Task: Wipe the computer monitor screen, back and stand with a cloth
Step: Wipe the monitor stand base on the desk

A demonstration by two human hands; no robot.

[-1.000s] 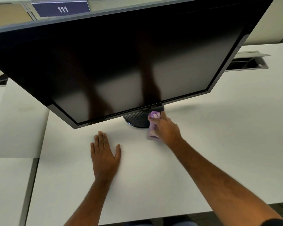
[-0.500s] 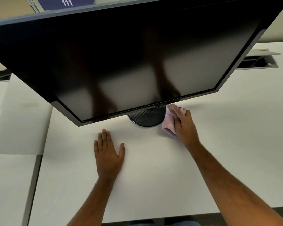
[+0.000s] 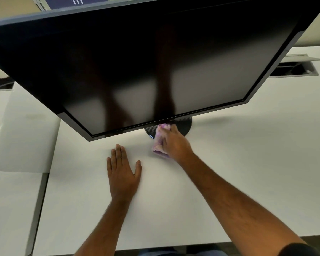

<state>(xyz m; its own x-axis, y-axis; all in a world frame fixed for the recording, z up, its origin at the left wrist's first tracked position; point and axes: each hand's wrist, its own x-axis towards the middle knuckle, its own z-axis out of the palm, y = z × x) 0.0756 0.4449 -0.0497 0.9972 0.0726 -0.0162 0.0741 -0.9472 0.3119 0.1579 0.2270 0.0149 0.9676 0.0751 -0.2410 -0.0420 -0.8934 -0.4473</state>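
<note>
A large black monitor (image 3: 137, 58) fills the upper view, its dark screen tilted toward me and reflecting my arms. Its round black stand base (image 3: 183, 125) shows just below the screen's lower edge; most of the stand is hidden behind the screen. My right hand (image 3: 175, 143) holds a crumpled pink-purple cloth (image 3: 159, 143) pressed against the front of the base. My left hand (image 3: 123, 169) lies flat on the white desk (image 3: 248, 163), fingers together, holding nothing, just in front of the monitor's lower left corner.
An open cable tray (image 3: 294, 68) is set in the desk at the right behind the monitor. A rounded white desk section (image 3: 26, 135) adjoins on the left. A blue sign reading 111 (image 3: 77, 0) hangs at the top.
My right hand and cloth swung from the middle of the base to its right side, then back left across its front. My left hand stayed flat on the desk.
</note>
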